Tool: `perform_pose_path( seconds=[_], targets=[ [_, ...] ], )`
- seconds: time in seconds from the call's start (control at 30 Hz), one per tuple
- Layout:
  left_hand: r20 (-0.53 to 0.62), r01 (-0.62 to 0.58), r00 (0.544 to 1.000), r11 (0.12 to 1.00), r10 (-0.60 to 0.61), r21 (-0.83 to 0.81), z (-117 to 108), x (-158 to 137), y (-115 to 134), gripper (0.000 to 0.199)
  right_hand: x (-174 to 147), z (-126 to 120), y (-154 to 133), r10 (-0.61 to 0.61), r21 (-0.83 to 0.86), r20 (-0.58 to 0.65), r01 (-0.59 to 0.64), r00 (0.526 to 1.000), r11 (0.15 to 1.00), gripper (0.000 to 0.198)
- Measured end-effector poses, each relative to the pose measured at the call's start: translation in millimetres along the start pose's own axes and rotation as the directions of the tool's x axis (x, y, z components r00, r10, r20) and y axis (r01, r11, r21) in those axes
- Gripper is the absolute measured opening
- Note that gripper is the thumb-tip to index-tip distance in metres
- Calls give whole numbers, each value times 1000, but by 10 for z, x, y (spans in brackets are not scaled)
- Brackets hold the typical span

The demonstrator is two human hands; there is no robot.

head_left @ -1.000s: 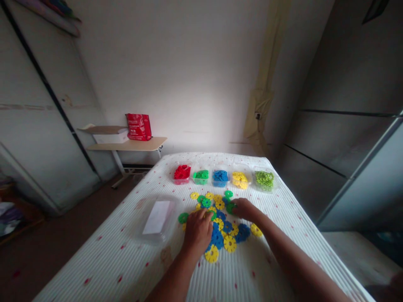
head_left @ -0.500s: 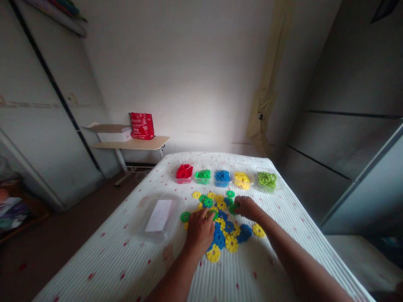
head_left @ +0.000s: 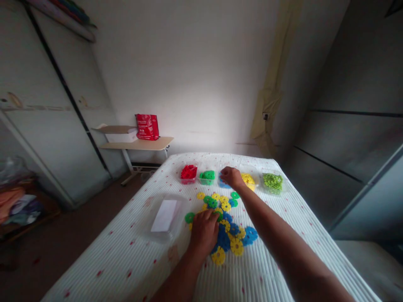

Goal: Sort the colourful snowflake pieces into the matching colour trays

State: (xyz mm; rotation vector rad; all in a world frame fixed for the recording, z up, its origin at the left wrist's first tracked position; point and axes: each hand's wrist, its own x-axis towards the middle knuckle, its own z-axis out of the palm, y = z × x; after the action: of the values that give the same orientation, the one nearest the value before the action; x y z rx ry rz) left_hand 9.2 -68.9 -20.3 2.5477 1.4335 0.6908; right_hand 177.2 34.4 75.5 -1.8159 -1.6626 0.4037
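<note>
On the far part of the ribbed white cover (head_left: 126, 260), the right hand (head_left: 231, 178) is reaching over the blue box (head_left: 224, 185), which is standing between the green box (head_left: 207, 182) and the yellow box (head_left: 251, 185). Its fingers are curling downward and nearly together, but I cannot tell whether they are holding a piece, nor whether they are touching the box. Nearer, the left hand (head_left: 204, 233) is lying palm down over the left side of the loose disc pile (head_left: 234, 229), with its fingers half bent beside a green disc (head_left: 219, 216); I cannot tell if it is gripping something. Because the boxes are standing so near each other, a small mistake of aim could send a piece into a neighbour box or down between them. The right wrist is passing close by the yellow box, so a low return of the arm could knock its wall and spill the yellow pieces. The boxes are resting on cloth which is looking soft, and pressing on one rim could perhaps tilt it. Also, the left palm is hiding some discs, so a sideways push could slide them unseen toward the clear plastic container (head_left: 165, 216) on the left, or bring the mixed colours more apart.
</note>
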Motion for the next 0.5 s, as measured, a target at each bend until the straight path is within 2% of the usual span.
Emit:
perform_pose_path(
  seconds=[0.1,0.23,0.33,0.4,0.5],
  targets=[
    [-9,-20,1000,1000,20,-4,3,-6,-12,31,-224,-95,232,0,-35,53,1,999,999,13],
    [-4,-42,999,999,42,-5,28,-1,-31,32,-580,-390,638,35,-92,160,-20,987,996,14],
    [-4,-41,999,999,41,-1,41,8,-37,31,-826,-590,919,82,-195,249,-33,965,980,16],
    [-6,-40,999,999,40,1,43,13,-40,31,-962,-628,1073,94,-235,233,-38,968,971,21],
    [-4,-41,999,999,41,2,45,15,-41,32,-1094,-521,1236,75,-310,186,-14,980,951,25]
  ],
)
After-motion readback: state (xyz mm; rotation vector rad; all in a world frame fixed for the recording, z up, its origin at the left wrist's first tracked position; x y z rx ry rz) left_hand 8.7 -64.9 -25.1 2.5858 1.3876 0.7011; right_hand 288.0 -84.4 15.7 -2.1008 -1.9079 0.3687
